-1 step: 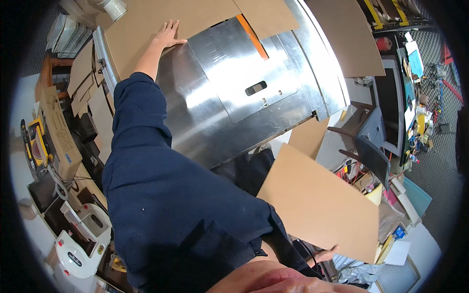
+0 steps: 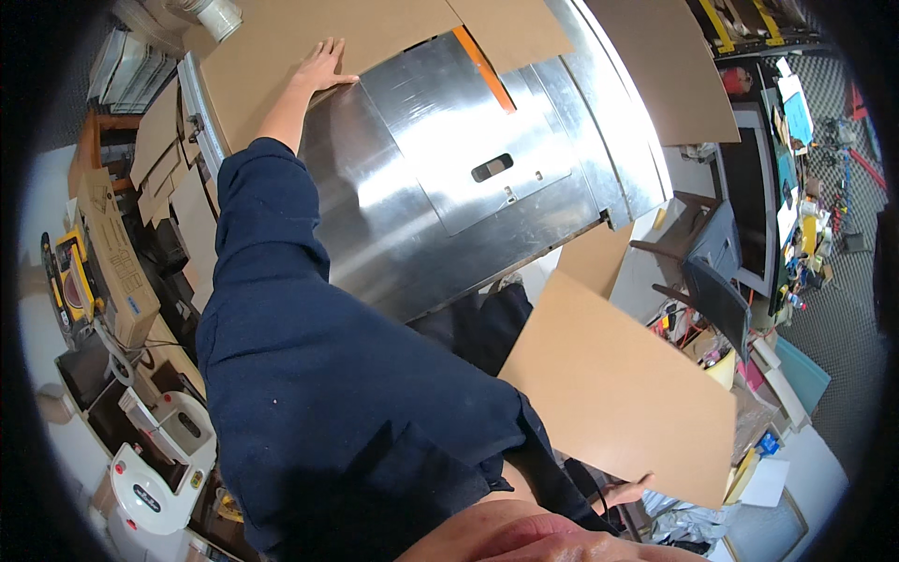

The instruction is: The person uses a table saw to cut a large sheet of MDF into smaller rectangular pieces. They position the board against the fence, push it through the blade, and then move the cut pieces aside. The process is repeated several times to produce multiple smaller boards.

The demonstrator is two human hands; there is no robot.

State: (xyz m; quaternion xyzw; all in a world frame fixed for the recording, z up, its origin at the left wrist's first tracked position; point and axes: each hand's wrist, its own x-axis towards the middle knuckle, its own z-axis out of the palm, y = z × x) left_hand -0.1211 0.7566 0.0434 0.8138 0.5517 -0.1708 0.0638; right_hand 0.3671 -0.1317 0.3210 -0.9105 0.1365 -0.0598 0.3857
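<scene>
My left hand (image 2: 324, 67) lies with fingers spread on a large brown cardboard sheet (image 2: 272, 42), its thumb by the sheet's near edge. That sheet rests on a shiny metal machine table (image 2: 393, 225) with an orange strip (image 2: 484, 70) and a small oval slot (image 2: 492, 168). Down at the lower right, my right hand (image 2: 626, 493) grips the bottom edge of a separate cardboard panel (image 2: 623, 389), held tilted beside my body. Part of that hand is hidden by the panel and my clothing.
Another cardboard sheet (image 2: 660, 66) hangs over the table's far right side. A dark chair (image 2: 716, 290) stands right of the panel, near cluttered shelves. On the left are stacked cardboard pieces (image 2: 154, 150), a long carton (image 2: 117, 253) and a white machine (image 2: 150, 492).
The panel in my right hand has shifted slightly to the right, and that hand with it. My left hand stays in place on the sheet.
</scene>
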